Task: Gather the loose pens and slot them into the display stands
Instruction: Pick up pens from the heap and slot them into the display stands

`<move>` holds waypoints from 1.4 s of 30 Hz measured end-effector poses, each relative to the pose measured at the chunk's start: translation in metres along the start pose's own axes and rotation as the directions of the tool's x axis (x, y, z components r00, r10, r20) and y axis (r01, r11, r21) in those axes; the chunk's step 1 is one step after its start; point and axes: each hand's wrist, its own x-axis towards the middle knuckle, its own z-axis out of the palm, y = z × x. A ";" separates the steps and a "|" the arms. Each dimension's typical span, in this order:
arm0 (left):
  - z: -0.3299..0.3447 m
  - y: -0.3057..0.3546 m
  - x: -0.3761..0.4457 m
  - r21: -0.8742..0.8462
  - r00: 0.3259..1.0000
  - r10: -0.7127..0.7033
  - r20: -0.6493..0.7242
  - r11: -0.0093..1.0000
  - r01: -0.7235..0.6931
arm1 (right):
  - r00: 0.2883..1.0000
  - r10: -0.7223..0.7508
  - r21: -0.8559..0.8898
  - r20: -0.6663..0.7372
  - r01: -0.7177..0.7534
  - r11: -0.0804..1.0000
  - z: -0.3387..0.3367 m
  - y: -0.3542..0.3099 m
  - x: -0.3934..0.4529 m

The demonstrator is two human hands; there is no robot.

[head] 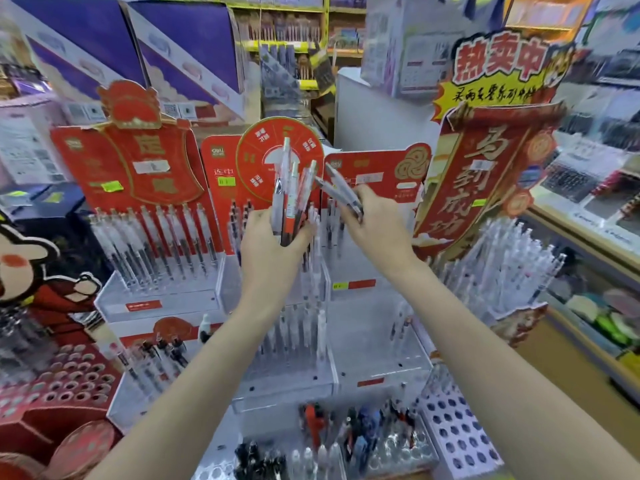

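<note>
You have open slots in the right clear stand [377, 344]; upright pens [298, 334] crowd the middle stand [284, 382] beside it.

Both forearms bare, no sleeves; left hand [268, 242] & right hand [372, 225] ungloved.

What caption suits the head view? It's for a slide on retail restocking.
Left hand holds a bunch of pens upright; right hand pinches more above the display stands.
</note>
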 end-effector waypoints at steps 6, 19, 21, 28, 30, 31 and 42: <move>0.000 -0.006 -0.001 -0.079 0.998 -0.058 0.000 0.995 0.058 | 0.956 0.288 -0.005 0.053 -0.288 0.957 0.019 0.000 -0.006; -0.016 0.003 -0.016 -0.226 0.994 -0.057 0.097 0.971 0.078 | 0.778 0.385 0.409 0.497 -0.601 0.687 -0.050 -0.043 -0.031; -0.023 0.011 -0.022 -0.390 0.964 -0.120 0.237 0.897 0.208 | 0.607 0.232 0.324 0.760 -0.664 0.673 -0.060 -0.058 -0.047; -0.044 0.007 -0.025 -0.444 0.937 -0.230 0.264 0.833 0.329 | 0.549 0.047 0.411 0.834 -0.676 0.611 -0.056 -0.063 -0.068; -0.057 0.003 -0.021 -0.514 0.949 -0.273 0.161 0.797 0.316 | 0.639 0.122 0.584 0.759 -0.752 0.306 -0.055 -0.057 -0.073; -0.064 0.000 -0.020 -0.533 0.951 -0.279 0.137 0.788 0.308 | 0.684 0.197 0.676 0.703 -0.728 0.116 -0.053 -0.055 -0.075; -0.082 -0.032 -0.049 -0.373 0.891 -0.245 0.383 0.841 0.392 | 0.833 0.411 0.845 0.370 -0.486 0.224 -0.019 -0.087 -0.071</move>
